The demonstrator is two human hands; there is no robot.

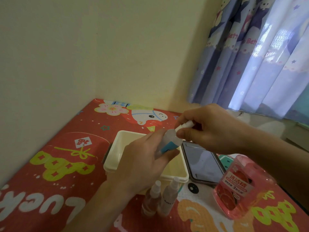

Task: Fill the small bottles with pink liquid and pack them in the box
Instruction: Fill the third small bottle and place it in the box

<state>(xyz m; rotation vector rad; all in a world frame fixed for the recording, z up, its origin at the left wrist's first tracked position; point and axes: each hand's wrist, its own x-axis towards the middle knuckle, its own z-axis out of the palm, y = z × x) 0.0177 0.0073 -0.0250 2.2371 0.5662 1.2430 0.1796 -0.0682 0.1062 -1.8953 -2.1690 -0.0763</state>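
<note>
Pink liquid fills the big bottle (237,186) at near right; two small bottles (160,198) stand capped beside it, touching the cream box (117,148). Above the box, the left hand (143,163) grips a blue-labelled bottle (168,141) while the right hand (209,128) pinches its white cap (184,125). A phone (202,163) lies right of the box.

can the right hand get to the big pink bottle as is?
Probably not straight away: the right hand pinches the cap of the small bottle held by the left hand. The path to the big pink bottle below looks open.
</note>
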